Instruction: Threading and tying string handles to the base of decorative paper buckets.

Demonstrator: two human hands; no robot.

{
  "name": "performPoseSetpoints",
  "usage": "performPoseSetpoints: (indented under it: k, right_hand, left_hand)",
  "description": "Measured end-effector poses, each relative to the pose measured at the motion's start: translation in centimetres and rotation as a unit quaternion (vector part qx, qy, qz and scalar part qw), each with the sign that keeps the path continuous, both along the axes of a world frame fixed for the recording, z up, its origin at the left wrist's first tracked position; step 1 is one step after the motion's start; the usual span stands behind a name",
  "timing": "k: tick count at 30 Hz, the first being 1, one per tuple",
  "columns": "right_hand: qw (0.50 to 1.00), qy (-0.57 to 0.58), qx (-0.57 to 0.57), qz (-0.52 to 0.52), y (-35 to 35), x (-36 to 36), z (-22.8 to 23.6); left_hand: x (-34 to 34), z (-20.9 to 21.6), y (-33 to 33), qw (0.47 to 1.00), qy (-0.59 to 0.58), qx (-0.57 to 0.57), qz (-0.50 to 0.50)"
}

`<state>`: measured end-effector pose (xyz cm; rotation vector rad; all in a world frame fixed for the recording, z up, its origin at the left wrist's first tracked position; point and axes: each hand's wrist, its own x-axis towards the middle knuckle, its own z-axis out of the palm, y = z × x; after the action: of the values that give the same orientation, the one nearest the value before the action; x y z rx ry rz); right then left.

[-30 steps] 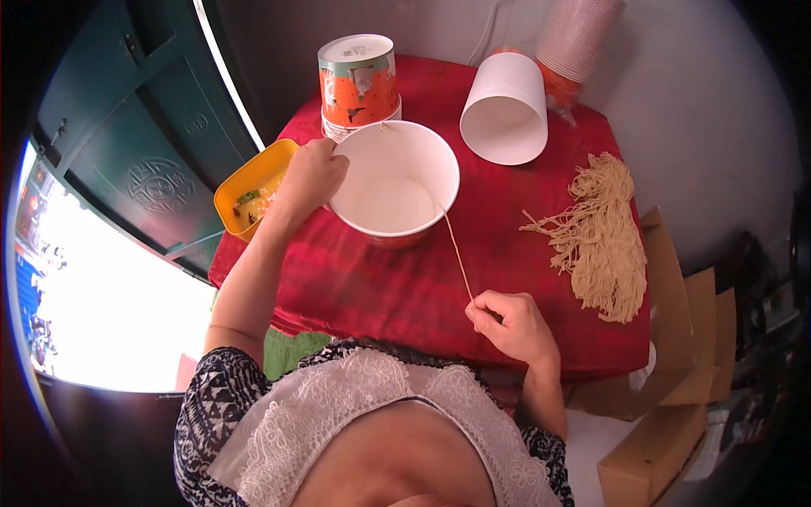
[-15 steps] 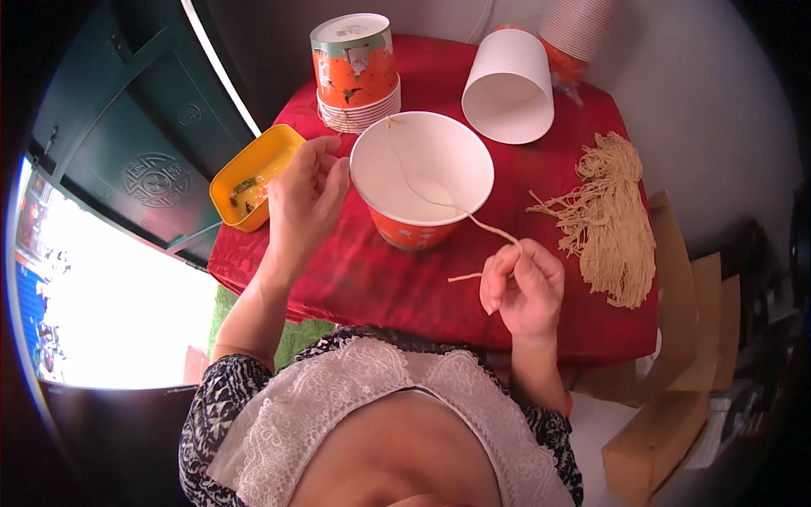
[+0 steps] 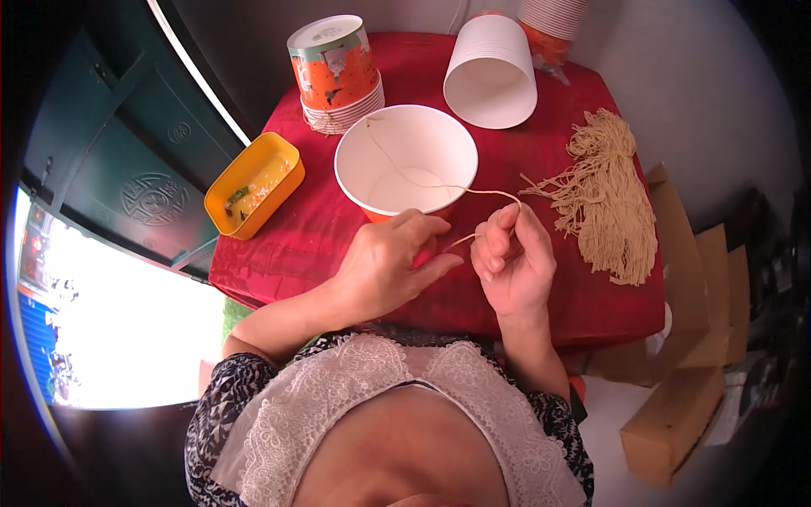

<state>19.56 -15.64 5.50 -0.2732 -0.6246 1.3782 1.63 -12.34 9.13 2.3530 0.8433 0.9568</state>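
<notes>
The left hand hides part of the front of the paper tub; contact between it and the string cannot be determined. The right hand, curled, conceals a section of the string. The upper edge of the view cuts off the tub stack. Scraps in the yellow tray are too small to identify. Glare obscures the doorway.

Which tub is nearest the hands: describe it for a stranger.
On the red tablecloth, look just beyond the left hand. A round tub stands there, a cord crossing its rim to the right hand. Unlike the inverted stack and the sideways stack behind, it opens upward.
</notes>
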Motion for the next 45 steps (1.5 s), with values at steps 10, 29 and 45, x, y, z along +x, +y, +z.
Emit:
performPoseSetpoints:
  k: [10, 29, 45]
  right_hand:
    - [0.811, -0.445, 0.063, -0.374, -0.5, 1.2, -0.9]
    - [0.757, -0.506, 0.007, -0.412, 2.3, 4.0, 0.0]
    - [0.726, -0.561, 0.097, -0.385, 0.8, 0.5, -1.4]
  left_hand:
    - [0.0, 0.7, 0.8, 0.994, 0.095, 0.006, -0.059]
    - [-0.3, 3.3, 2.5, 0.997, 0.076, 0.027, -0.005]
    - [-1.5, 2.8, 5.5, 0.996, 0.059, 0.021, 0.064]
